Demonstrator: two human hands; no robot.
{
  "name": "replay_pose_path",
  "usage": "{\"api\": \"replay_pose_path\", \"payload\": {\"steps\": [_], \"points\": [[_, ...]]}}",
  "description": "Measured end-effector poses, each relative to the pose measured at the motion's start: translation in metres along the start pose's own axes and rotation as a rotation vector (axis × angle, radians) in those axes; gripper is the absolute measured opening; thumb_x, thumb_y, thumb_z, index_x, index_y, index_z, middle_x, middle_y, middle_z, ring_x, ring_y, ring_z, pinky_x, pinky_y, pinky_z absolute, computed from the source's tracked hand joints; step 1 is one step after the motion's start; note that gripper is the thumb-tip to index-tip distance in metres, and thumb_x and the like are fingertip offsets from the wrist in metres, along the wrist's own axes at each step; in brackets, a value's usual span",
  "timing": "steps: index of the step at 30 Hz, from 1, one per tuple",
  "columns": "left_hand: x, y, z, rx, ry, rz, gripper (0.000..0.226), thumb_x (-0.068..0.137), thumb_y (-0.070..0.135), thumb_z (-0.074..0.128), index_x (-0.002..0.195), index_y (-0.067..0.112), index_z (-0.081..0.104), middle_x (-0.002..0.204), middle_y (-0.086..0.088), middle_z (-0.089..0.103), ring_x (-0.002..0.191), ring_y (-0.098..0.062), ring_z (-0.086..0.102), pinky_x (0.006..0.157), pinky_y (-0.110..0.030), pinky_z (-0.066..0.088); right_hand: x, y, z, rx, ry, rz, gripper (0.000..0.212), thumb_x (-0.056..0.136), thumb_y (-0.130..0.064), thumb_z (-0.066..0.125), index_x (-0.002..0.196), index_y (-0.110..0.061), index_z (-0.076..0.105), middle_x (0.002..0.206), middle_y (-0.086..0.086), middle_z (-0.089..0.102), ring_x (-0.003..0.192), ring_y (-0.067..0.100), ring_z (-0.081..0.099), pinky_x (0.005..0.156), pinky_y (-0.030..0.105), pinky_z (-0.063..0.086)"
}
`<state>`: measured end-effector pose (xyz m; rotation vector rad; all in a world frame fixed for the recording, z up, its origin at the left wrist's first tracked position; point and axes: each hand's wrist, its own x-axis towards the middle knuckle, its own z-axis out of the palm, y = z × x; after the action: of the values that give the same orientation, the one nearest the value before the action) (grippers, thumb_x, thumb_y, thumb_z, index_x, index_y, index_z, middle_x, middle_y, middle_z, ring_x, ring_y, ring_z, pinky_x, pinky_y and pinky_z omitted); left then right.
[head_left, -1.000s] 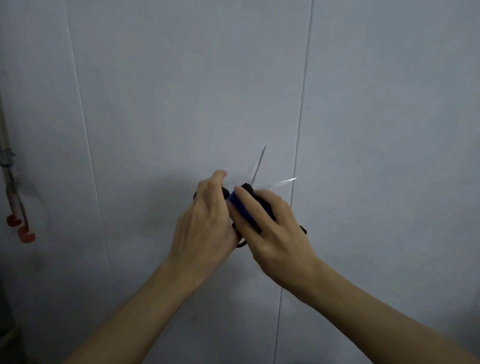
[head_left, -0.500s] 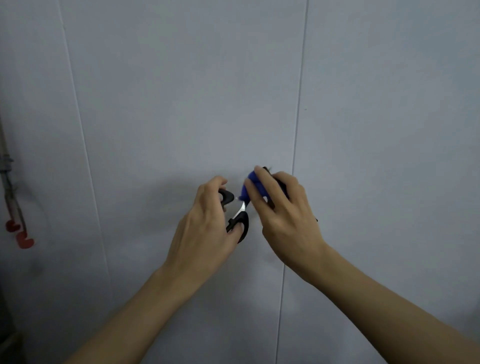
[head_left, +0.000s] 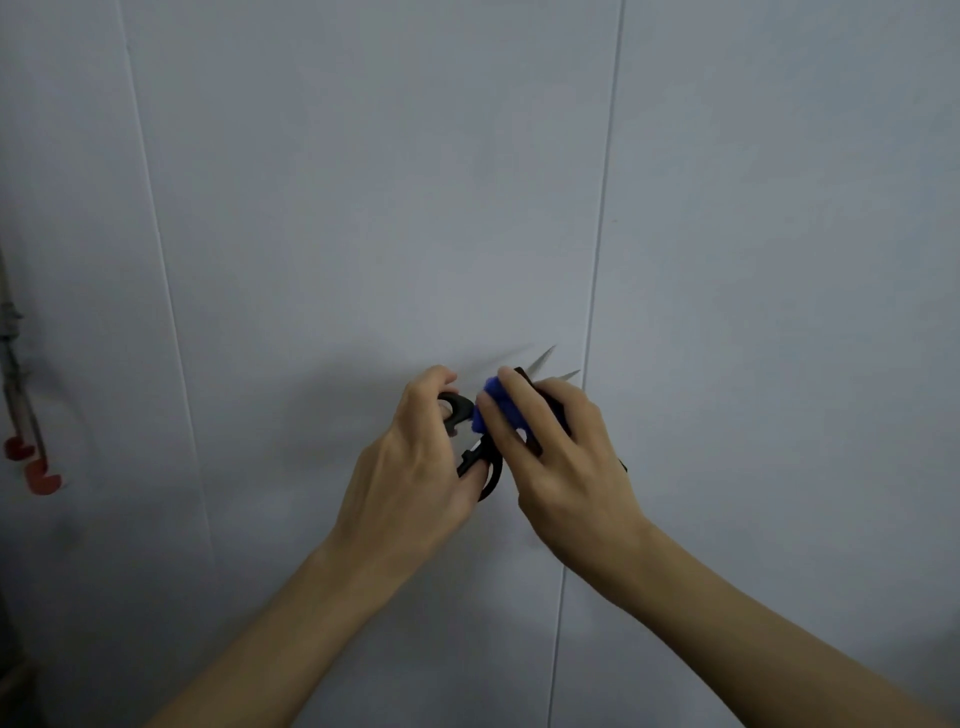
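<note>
My left hand grips a pair of black-handled scissors with its fingers through the handle loops. The two silver blades stick out past my right hand, a little apart. My right hand holds a small blue piece with a black part against the scissors near the pivot, fingers curled over it. Both hands are in front of a pale grey panelled wall. What the blue piece is cannot be made out.
The grey wall has vertical panel seams. At the far left edge a thin pipe runs down, with two red hooks at its lower end.
The blades were spread wide a second ago, then hidden behind my right hand; now they show again, nearly together, pointing up-right. My right hand shifted slightly along the scissors.
</note>
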<state>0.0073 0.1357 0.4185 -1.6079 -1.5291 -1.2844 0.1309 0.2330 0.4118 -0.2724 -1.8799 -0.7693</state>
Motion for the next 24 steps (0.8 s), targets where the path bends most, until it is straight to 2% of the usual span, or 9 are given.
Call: {"api": "replay_pose_path", "payload": {"steps": [4, 9, 13, 16, 19, 24], "points": [[-0.003, -0.001, 0.004, -0.048, 0.018, -0.046, 0.071, 0.068, 0.014, 0.083, 0.116, 0.023, 0.031, 0.109, -0.01, 0.065, 0.094, -0.023, 0.069, 0.065, -0.032, 0.057, 0.002, 0.005, 0.005, -0.02, -0.039, 0.04, 0.049, 0.097, 0.003, 0.02, 0.122, 0.003, 0.062, 0.129, 0.022, 0.059, 0.106, 0.036, 0.048, 0.084, 0.044, 0.051], [-0.01, -0.006, 0.007, -0.006, -0.007, -0.057, 0.072, 0.068, 0.015, 0.082, 0.116, 0.024, 0.029, 0.107, -0.007, 0.065, 0.09, -0.025, 0.07, 0.062, -0.037, 0.058, 0.002, 0.013, 0.006, -0.037, -0.085, 0.107, 0.063, 0.092, 0.002, 0.006, 0.118, 0.004, 0.064, 0.128, 0.022, 0.058, 0.102, 0.036, 0.048, 0.083, 0.044, 0.05], [-0.006, -0.006, 0.007, 0.031, 0.0, -0.035, 0.073, 0.068, 0.018, 0.082, 0.119, 0.021, 0.03, 0.107, -0.012, 0.064, 0.085, -0.03, 0.071, 0.055, -0.042, 0.058, 0.002, 0.003, 0.0, 0.034, 0.014, 0.077, 0.049, 0.096, 0.005, 0.021, 0.115, 0.005, 0.066, 0.125, 0.025, 0.06, 0.103, 0.035, 0.048, 0.088, 0.042, 0.047], [-0.003, -0.004, 0.006, 0.033, -0.001, -0.039, 0.079, 0.064, 0.016, 0.085, 0.121, 0.02, 0.03, 0.109, -0.015, 0.065, 0.087, -0.034, 0.071, 0.056, -0.043, 0.059, -0.001, -0.01, 0.0, 0.088, 0.021, 0.02, 0.043, 0.098, 0.003, 0.028, 0.119, 0.004, 0.065, 0.126, 0.024, 0.061, 0.105, 0.037, 0.052, 0.085, 0.044, 0.051], [-0.004, -0.003, 0.003, 0.059, 0.016, -0.009, 0.077, 0.061, 0.013, 0.086, 0.117, 0.014, 0.033, 0.103, -0.014, 0.068, 0.083, -0.031, 0.073, 0.05, -0.036, 0.057, -0.003, -0.009, 0.003, 0.069, -0.019, -0.002, 0.043, 0.096, 0.003, 0.029, 0.122, 0.003, 0.064, 0.127, 0.023, 0.06, 0.105, 0.036, 0.051, 0.081, 0.044, 0.051], [-0.006, -0.003, 0.001, 0.106, 0.043, 0.057, 0.071, 0.059, 0.01, 0.087, 0.111, 0.006, 0.038, 0.098, -0.014, 0.068, 0.077, -0.03, 0.073, 0.043, -0.033, 0.055, 0.003, -0.005, 0.003, 0.033, -0.005, 0.005, 0.049, 0.098, 0.001, 0.021, 0.118, 0.003, 0.065, 0.125, 0.022, 0.062, 0.105, 0.035, 0.048, 0.078, 0.044, 0.052]]}}
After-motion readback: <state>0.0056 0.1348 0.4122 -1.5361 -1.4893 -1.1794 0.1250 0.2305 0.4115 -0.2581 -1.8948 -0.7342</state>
